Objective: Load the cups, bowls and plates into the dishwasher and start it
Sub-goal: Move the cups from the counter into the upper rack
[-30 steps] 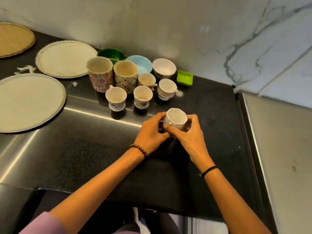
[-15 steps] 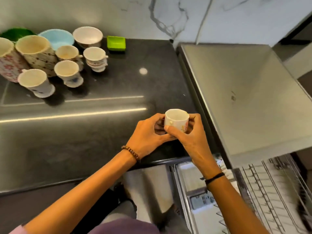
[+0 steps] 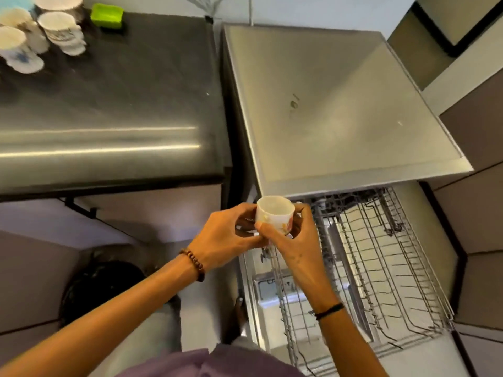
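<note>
A small white cup (image 3: 275, 214) with a floral print is held upright between both hands, above the left edge of the pulled-out wire dishwasher rack (image 3: 381, 270). My left hand (image 3: 226, 238) grips its left side and my right hand (image 3: 288, 240) wraps the front and right side. The rack looks bare of dishes. Several more white cups (image 3: 58, 31) stand at the far left of the dark counter (image 3: 122, 85).
The steel dishwasher top (image 3: 326, 104) lies right of the counter. A green dish (image 3: 106, 15) sits near the back wall. A dark round object (image 3: 100, 289) is on the floor at lower left. Brown cabinet fronts (image 3: 476, 131) line the right side.
Both hands have carried the cup off the counter to above the dishwasher rack. The view has swung right and down, so the plates and most cups have left the frame.
</note>
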Motion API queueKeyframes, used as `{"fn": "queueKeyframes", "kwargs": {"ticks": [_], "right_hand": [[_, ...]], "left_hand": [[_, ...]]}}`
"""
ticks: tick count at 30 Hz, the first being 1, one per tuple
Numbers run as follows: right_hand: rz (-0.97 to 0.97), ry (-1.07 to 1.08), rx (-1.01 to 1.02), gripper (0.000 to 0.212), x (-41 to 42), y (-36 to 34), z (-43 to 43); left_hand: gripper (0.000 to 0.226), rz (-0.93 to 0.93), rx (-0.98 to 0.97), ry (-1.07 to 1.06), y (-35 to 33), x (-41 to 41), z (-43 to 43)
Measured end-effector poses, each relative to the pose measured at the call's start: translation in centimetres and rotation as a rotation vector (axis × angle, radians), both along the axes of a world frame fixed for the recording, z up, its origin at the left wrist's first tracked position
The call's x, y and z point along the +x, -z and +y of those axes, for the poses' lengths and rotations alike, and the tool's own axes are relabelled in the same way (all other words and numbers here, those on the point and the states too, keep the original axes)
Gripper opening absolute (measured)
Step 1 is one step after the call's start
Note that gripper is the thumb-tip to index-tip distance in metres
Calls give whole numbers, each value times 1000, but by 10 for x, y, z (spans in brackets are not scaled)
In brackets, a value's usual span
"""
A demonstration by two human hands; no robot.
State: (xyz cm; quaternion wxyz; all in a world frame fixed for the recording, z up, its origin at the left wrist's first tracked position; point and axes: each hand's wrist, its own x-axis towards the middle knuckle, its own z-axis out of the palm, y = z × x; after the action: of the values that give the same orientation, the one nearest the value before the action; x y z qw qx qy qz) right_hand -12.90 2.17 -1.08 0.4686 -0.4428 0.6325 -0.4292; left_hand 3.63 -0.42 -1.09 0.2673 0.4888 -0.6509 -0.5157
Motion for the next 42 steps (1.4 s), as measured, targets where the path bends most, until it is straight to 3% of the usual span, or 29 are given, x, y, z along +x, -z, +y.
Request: {"fn": "queueKeyframes", "kwargs": {"ticks": [7, 13, 17, 21, 26, 32, 38, 42], "right_hand": [[60, -1, 150, 54, -77, 53, 23], [227, -44, 316, 44, -128, 111, 4], [404, -88, 387, 53, -156, 148, -24], [623, -199, 441, 67, -164, 180, -59], [599, -197, 404, 85, -155, 207, -79], [668, -163, 465, 80, -143, 224, -89], [678, -147, 531, 97, -136, 232, -94], [626, -95, 519, 96, -137, 229, -94]], "left_hand": [[51, -131, 96, 85, 58, -82, 13], [66, -770, -82, 383, 119, -104, -14], [62, -955, -165, 507, 142, -104, -25], [57, -933, -166, 521, 154, -100, -24], [60, -867, -123, 506, 155, -96, -25], [64, -824, -116, 482, 156, -92, -25], [64, -801, -113, 470, 158, -90, -24], [66, -791, -100, 465, 157, -90, -25]]}}
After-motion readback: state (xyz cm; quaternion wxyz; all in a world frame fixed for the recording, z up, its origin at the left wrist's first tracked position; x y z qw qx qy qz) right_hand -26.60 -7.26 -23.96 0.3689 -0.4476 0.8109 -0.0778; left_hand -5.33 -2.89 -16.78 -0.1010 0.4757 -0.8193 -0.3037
